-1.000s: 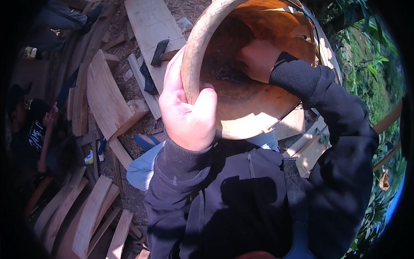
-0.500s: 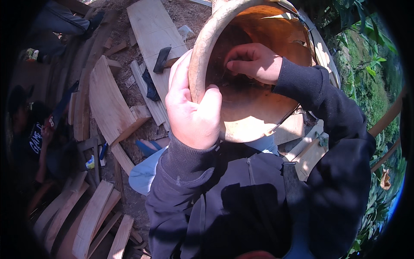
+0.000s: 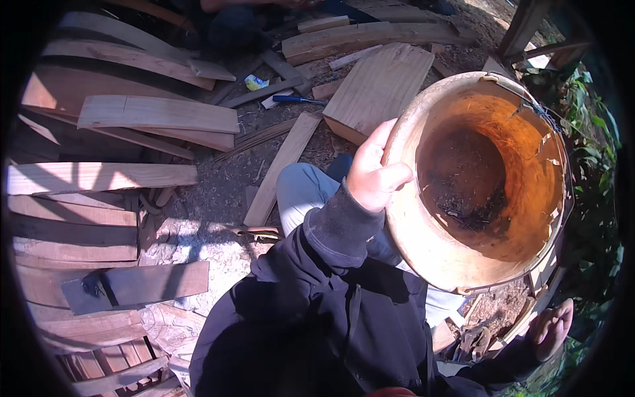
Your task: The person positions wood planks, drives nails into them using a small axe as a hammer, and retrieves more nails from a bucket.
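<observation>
My left hand [image 3: 378, 171] grips the near-left rim of a worn, yellowish bucket [image 3: 413, 228], thumb over the lip and fingers around the outside. The bucket tilts so that its orange-stained inside faces me. Dark debris [image 3: 473, 215] lies on its bottom, and the far-right edge is chipped, with a wire or cord along it. Down at the lower right, away from the bucket, my right hand [image 3: 554, 327] is held out with loosely bent fingers apart. Nothing shows in it.
Curved wooden boards [image 3: 159, 112] are stacked along the left. A broad wooden block [image 3: 380, 86] and a blue-handled tool [image 3: 294, 99] lie beyond my knee. Part of another person [image 3: 235, 30] shows at the top edge. Leafy plants [image 3: 595, 198] border the right side.
My right hand has come out of the bucket and moved to the lower right. My left hand still holds the rim. The view has swung left, showing more of the stacked boards.
</observation>
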Demonstrator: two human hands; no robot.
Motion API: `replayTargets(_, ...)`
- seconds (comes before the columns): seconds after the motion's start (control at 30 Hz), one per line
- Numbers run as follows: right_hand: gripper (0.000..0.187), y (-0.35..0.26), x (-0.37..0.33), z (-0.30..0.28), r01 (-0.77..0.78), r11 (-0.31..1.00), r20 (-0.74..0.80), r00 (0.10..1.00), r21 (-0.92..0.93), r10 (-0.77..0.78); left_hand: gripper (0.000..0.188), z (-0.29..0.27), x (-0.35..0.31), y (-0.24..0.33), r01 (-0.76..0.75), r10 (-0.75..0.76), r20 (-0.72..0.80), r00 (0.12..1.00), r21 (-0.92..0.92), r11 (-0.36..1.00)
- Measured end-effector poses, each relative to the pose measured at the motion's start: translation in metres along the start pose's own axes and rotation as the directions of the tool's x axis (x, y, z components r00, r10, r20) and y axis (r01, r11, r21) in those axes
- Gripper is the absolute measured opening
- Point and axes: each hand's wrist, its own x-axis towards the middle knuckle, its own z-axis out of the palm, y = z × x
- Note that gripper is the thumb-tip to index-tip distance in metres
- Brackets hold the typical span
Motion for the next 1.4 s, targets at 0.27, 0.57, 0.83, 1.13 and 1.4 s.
replayTargets(0.27,0.035,0.098,0.104,-0.075,-0.216,0.930,-0.192,0.968,-0.297,0.163,0.066,-0.243,-0.212,0.050,-0.417,0.436,-0.844,0.312,0.290,0.861)
replayTargets(0.57,0.042,0.118,0.178,0.066,0.160,0.601,0.282,0.953,-0.783,0.113,0.051,-0.450,-0.310,-0.067,-0.201,0.098,-0.851,-0.516,0.232,0.952)
replayTargets(0.83,0.037,0.152,0.147,-0.038,0.215,0.517,0.196,0.976,-0.829,-0.092,0.083,-0.382,-0.230,-0.074,0.473,0.443,-0.667,-0.599,0.150,0.868)
replayTargets(1.13,0.014,0.196,0.041,0.105,-0.107,0.787,-0.083,0.994,-0.608,0.071,0.037,-0.121,-0.110,-0.075,-0.425,0.816,-0.002,0.579,0.853,0.303)
replayTargets(1.4,0.011,0.214,0.016,0.143,-0.092,0.822,-0.022,0.995,-0.563,0.096,0.036,-0.031,-0.100,-0.150,-0.614,0.502,0.354,0.789,0.486,0.622)
